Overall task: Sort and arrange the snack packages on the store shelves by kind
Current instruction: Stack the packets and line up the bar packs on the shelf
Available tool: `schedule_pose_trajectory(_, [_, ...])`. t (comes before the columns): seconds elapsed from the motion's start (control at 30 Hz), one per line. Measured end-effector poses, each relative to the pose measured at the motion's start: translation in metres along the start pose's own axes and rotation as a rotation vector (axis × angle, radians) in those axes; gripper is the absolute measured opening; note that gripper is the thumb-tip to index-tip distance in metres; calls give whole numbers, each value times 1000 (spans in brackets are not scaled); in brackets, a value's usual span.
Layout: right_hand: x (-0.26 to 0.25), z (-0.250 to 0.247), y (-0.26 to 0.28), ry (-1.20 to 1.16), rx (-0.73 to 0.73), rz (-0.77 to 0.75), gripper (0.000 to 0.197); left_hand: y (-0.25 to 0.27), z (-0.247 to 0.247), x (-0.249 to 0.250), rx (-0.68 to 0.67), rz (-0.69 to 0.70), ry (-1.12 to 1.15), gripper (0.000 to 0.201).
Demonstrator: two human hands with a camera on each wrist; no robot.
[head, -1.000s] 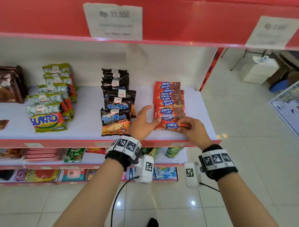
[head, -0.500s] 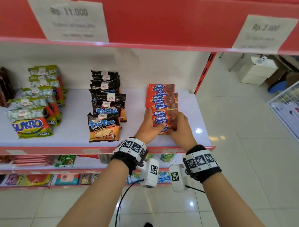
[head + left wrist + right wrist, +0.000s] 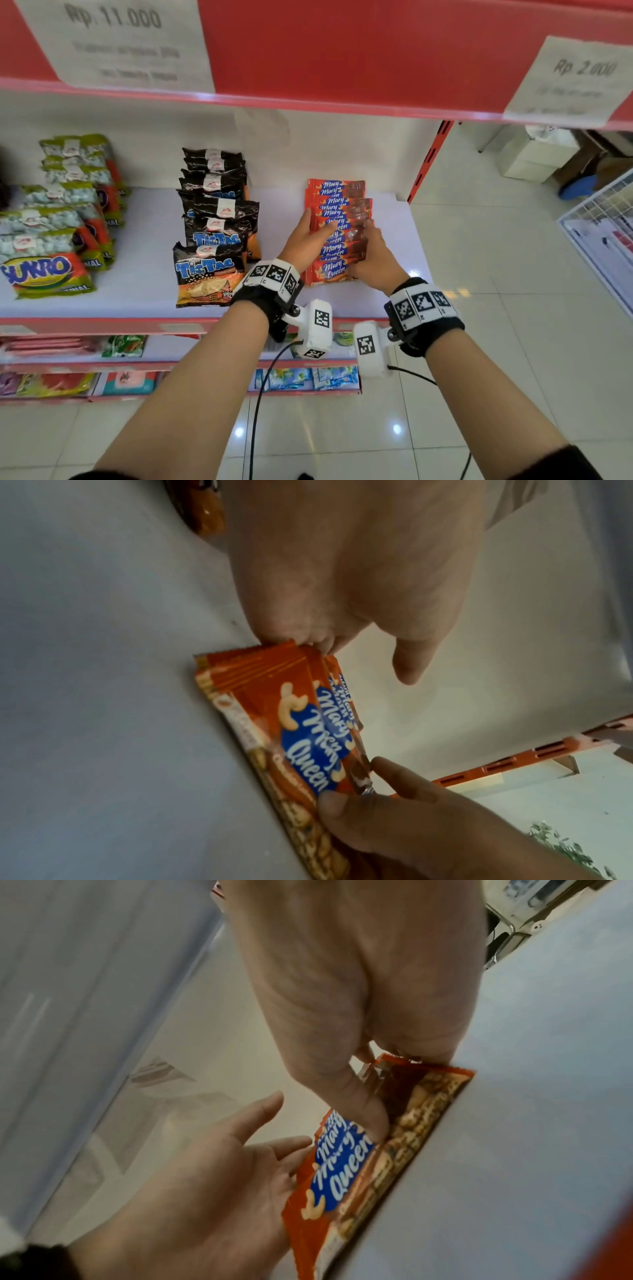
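A row of overlapping red Mary Queen packets (image 3: 337,219) lies on the white shelf (image 3: 137,287), toward its right end. My left hand (image 3: 313,229) is flat with straight fingers against the row's left edge. On the row's right edge is my right hand (image 3: 366,246), its thumb on top of the front packets and its fingers curled round their right ends. The left wrist view shows the left fingertips (image 3: 322,642) touching the packet (image 3: 301,723) ends. In the right wrist view the thumb (image 3: 371,1121) presses on the packets (image 3: 346,1167) and the left hand (image 3: 222,1164) lies flat.
Black and orange Tic Tac bags (image 3: 212,240) run in a row just left of my hands. Green Sukro bags (image 3: 51,274) fill the far left. A red upper shelf (image 3: 342,61) with price tags overhangs. Lower shelves hold more goods; a white wire rack (image 3: 603,233) stands at right.
Both hands have slid from the front packet farther back along the Mary Queen row and now press it from both sides. The row looks tighter and straighter.
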State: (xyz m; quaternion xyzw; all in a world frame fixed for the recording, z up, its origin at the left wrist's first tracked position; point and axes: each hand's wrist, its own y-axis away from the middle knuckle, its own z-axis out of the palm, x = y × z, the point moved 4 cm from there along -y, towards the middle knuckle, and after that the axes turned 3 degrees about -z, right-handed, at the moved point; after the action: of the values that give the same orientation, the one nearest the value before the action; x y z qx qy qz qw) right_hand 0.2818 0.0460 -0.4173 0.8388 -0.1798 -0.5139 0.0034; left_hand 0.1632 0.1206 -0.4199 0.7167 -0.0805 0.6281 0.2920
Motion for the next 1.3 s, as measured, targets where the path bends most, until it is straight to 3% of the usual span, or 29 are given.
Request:
schedule_pose_trajectory(0.17, [1,-2,-14,-27,-35,36,96,-2,-3,1,-27,-7,83,42])
schedule_pose_trajectory(0.4, [-1,-19,-33,295,-208,126,144,-3,-4,4,-14,-36,75,39])
schedule_pose_trajectory(0.53, [-5,-20,-36,150,-229,55,139,-1,-2,11,-57,-44,80,42])
schedule_pose_trajectory(0.7, [-1,-18,-37,137,-196,68,141,-3,-1,15,-89,-87,47,54])
schedule_pose_trajectory(0.9, [4,-16,-35,204,-99,94,127,-7,0,19,-64,-104,-25,60])
schedule_pose_trajectory(1.07, [8,-17,-27,208,-87,115,124,-2,-15,20,60,3,-109,42])
schedule_pose_trajectory(1.13, [4,-21,-24,176,-17,94,119,8,-24,25,88,58,-77,44])
schedule_pose_trajectory(1.2, [-3,-30,-16,94,193,61,101,21,-28,34,66,117,-86,46])
schedule_pose_trajectory(1.3, [-24,-22,7,-109,475,15,48,58,-48,49,-48,213,-30,36])
